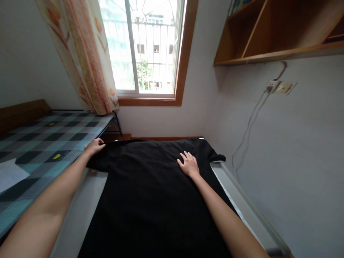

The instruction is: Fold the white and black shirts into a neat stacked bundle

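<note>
Where shirt (150,204) lies, left grip (94,146), right grip (189,165) touching

Location type: bedroom in a private home. Indicators: a bed (40,143) with a checked sheet and a wooden headboard (21,113); a floral curtain (86,61) beside a wood-framed window (150,46); a wooden wall shelf (268,36); a wall socket (281,87) with a trailing cable (248,125); a black garment (150,193) spread flat.

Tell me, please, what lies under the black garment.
A pale grey surface shows on both sides of the black garment; the part beneath the cloth is hidden. The right hand lies flat on top, the left hand at its sleeve.
</note>
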Demonstrator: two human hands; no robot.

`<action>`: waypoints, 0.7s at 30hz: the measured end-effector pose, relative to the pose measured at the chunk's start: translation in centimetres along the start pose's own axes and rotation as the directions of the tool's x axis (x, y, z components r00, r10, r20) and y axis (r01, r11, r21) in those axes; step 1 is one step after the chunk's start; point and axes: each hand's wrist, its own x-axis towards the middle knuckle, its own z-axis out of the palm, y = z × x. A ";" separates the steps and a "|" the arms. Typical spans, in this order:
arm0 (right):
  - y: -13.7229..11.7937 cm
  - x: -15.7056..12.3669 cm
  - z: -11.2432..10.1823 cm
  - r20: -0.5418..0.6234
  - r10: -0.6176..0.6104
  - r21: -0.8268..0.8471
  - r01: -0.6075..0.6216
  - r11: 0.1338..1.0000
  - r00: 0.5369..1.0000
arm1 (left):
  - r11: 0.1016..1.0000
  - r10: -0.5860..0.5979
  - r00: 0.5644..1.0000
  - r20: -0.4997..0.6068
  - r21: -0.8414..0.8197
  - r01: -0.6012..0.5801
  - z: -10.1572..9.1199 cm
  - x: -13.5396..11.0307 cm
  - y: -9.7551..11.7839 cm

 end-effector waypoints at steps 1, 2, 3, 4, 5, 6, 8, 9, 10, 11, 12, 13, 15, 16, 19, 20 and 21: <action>0.0 0.0 0.0 0.005 0.002 0.000 -0.002 1.000 1.000 | 0.993 0.019 0.998 -0.055 0.120 -0.012 0.1 -0.4 0.3; 0.0 0.0 0.0 0.009 0.005 0.000 -0.005 1.000 1.000 | 0.972 0.059 0.992 -0.115 0.232 -0.031 0.3 -1.0 0.7; 0.0 0.0 0.0 0.012 0.007 0.000 -0.007 1.000 1.000 | 0.951 0.117 0.979 -0.164 0.304 -0.063 0.7 -1.8 1.5; 0.0 0.0 0.1 0.014 0.009 -0.001 -0.009 1.000 1.000 | 0.934 0.186 0.966 -0.178 0.339 -0.117 1.2 -2.8 2.5; 0.0 0.0 0.1 0.014 0.010 -0.001 -0.010 1.000 1.000 | 0.916 0.254 0.957 -0.138 0.352 -0.193 1.8 -3.9 3.7; 0.0 0.0 0.1 0.014 0.010 -0.002 -0.010 1.000 1.000 | 0.905 0.299 0.950 -0.086 0.343 -0.253 2.6 -5.1 5.0; 0.1 0.1 0.1 0.017 0.011 -0.005 -0.011 1.000 1.000 | 0.908 0.328 0.944 0.023 0.267 -0.322 4.3 -7.6 7.7; 0.1 0.1 0.1 0.020 0.010 -0.009 -0.010 1.000 1.000 | 0.919 0.314 0.946 0.085 0.224 -0.325 5.1 -8.9 8.8; 0.1 0.1 0.2 0.024 0.008 -0.015 -0.008 1.000 1.000 | 0.928 0.291 0.944 0.155 0.193 -0.318 5.9 -10.0 9.7; 0.1 0.2 0.2 0.026 0.006 -0.024 -0.005 1.000 1.000 | 0.933 0.270 0.939 0.214 0.181 -0.310 6.6 -11.0 10.3; 0.1 0.2 0.2 0.025 0.009 -0.037 -0.008 0.999 1.000 | 0.932 0.268 0.939 0.217 0.186 -0.310 7.2 -11.7 10.6; 0.1 0.2 0.1 0.020 0.018 -0.054 -0.017 0.998 1.000 | 0.931 0.271 0.938 0.217 0.190 -0.313 7.7 -12.3 10.8; 0.1 0.2 0.1 0.010 0.041 -0.089 -0.040 0.995 0.999 | 0.927 0.280 0.941 0.192 0.202 -0.317 8.2 -13.0 10.6; 0.1 0.2 0.1 0.011 0.052 -0.101 -0.051 0.994 0.999 | 0.926 0.285 0.942 0.179 0.203 -0.319 8.2 -13.1 10.5; 0.0 0.1 0.1 0.043 0.063 -0.105 -0.058 0.993 0.997 | 0.926 0.296 0.945 0.137 0.203 -0.319 8.1 -13.3 10.2; 0.0 0.1 0.1 0.054 0.065 -0.098 -0.059 0.993 0.996 | 0.926 0.300 0.946 0.124 0.202 -0.320 8.1 -13.3 10.2; 0.0 0.2 0.0 0.061 0.068 -0.091 -0.062 0.994 0.996 | 0.926 0.304 0.946 0.112 0.199 -0.321 8.0 -13.3 10.2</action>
